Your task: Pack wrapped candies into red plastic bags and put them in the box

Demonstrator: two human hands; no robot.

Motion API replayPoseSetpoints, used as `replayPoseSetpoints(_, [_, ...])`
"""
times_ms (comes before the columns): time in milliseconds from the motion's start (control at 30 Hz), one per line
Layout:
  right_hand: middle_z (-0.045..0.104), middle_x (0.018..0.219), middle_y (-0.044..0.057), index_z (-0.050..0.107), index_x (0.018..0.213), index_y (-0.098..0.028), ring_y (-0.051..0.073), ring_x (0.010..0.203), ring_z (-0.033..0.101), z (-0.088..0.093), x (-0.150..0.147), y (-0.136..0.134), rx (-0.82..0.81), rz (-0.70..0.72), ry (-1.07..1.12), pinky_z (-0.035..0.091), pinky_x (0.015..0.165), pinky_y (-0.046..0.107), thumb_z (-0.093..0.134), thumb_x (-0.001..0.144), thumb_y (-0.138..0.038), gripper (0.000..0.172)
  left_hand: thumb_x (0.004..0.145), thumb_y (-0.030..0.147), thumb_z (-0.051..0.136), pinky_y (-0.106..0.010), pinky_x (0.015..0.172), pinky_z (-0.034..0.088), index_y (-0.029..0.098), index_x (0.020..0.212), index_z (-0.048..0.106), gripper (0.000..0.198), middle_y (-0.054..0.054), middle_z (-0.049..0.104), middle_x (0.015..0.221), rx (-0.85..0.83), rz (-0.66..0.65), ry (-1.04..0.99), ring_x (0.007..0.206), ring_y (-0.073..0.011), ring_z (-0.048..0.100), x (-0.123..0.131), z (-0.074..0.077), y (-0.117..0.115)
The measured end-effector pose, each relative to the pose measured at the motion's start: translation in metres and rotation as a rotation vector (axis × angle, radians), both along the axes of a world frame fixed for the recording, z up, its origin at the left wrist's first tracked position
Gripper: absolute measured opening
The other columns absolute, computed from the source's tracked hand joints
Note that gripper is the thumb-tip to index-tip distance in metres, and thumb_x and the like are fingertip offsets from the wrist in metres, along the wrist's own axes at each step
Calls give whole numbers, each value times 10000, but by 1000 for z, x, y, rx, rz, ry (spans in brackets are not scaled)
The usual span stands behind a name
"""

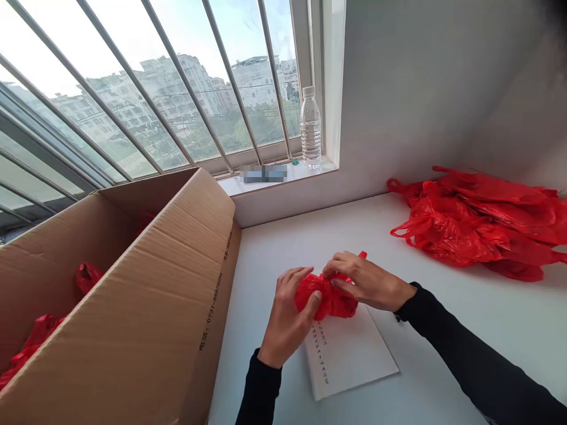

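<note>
A red plastic bag, bunched into a small bundle, is between my two hands above a white sheet or pad with handwriting down its left side. My left hand cups the bundle from the left, its thumb in front and its fingers behind. From the right, my right hand pinches the top of the bag with thumb and fingers. A bit of red plastic sticks up behind the right knuckles. Whatever the bag may contain is hidden.
A large open cardboard box stands on the left, with red bags inside. Loose red plastic bags are heaped at the right by the wall. A clear water bottle stands on the windowsill, beside a blurred flat item.
</note>
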State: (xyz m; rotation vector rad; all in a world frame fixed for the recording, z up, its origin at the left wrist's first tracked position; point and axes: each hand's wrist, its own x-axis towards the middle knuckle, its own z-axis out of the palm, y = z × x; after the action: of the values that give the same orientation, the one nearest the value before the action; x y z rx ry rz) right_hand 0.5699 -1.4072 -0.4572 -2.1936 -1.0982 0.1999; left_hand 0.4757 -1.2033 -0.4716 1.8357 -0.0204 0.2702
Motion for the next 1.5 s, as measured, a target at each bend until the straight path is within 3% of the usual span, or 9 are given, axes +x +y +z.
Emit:
replayPoseSetpoints(100, [676, 1060, 51, 687, 1032, -233, 217, 1017, 615, 0, 2, -3, 11, -35, 10, 522, 892, 399, 505, 981, -150, 206, 868, 222, 742, -474, 1029, 413, 248, 880, 767, 39, -43, 731, 927, 209, -114, 25, 980, -261, 617, 20, 14, -4])
replayPoseSetpoints(200, [684, 1104, 58, 679, 1073, -237, 226, 1062, 614, 4, 1, -6, 51, -111, 1, 504, 932, 418, 499, 1015, -233, 189, 924, 210, 668, -404, 871, 484, 186, 839, 702, 95, -22, 688, 869, 319, -132, 34, 864, -207, 613, 31, 23, -3])
replayPoseSetpoints(333, [659, 1109, 67, 633, 1138, -219, 237, 1035, 595, 5, -4, -3, 66, -141, 22, 500, 906, 417, 600, 979, -368, 221, 976, 244, 614, -353, 806, 510, 175, 894, 680, 125, -28, 694, 919, 342, -137, 55, 871, -187, 632, 31, 28, -3])
replayPoseSetpoints(733, [655, 931, 27, 588, 1200, -215, 197, 890, 604, 15, 4, -25, -44, -161, 75, 462, 831, 344, 486, 961, -196, 261, 996, 337, 604, -425, 889, 503, 160, 908, 662, 206, -32, 690, 903, 358, 70, 142, 885, -207, 653, 30, 29, 34])
replayPoseSetpoints(867, [630, 908, 16, 589, 1209, -207, 187, 886, 602, 15, 5, -28, -59, -172, 60, 456, 841, 336, 492, 938, -173, 290, 1012, 360, 571, -392, 953, 501, 229, 1123, 650, 189, -38, 675, 1169, 377, -17, 94, 1080, -208, 630, 26, 33, 25])
replayPoseSetpoints(1000, [646, 956, 27, 606, 1210, -215, 206, 944, 599, 17, 1, -23, -63, -178, 70, 460, 870, 360, 538, 964, -287, 266, 957, 230, 629, -356, 955, 503, 304, 1344, 598, 394, -35, 619, 1284, 432, -105, 62, 1170, -216, 585, 25, 31, 4])
replayPoseSetpoints(1100, [655, 1056, 46, 604, 1217, -219, 230, 1031, 582, 15, -2, -15, -31, -162, 70, 460, 908, 381, 622, 943, -399, 328, 957, 138, 573, -355, 892, 515, 260, 1224, 687, 314, -50, 647, 1168, 467, -94, 63, 1069, -213, 613, 27, 29, -3])
replayPoseSetpoints(1367, [669, 978, 31, 632, 1134, -212, 197, 933, 596, 9, 3, -11, 13, -175, 83, 459, 829, 333, 506, 980, -239, 200, 903, 74, 640, -397, 882, 492, 194, 1071, 718, 220, -44, 658, 1063, 565, -76, 54, 1046, -232, 595, 32, 24, 0])
replayPoseSetpoints(1500, [677, 983, 28, 656, 1116, -220, 196, 907, 606, 16, 8, -27, 15, -242, 97, 463, 821, 341, 487, 991, -262, 214, 972, 180, 614, -377, 822, 498, 165, 936, 704, 98, -23, 675, 898, 538, 29, 52, 886, -199, 622, 33, 25, 15])
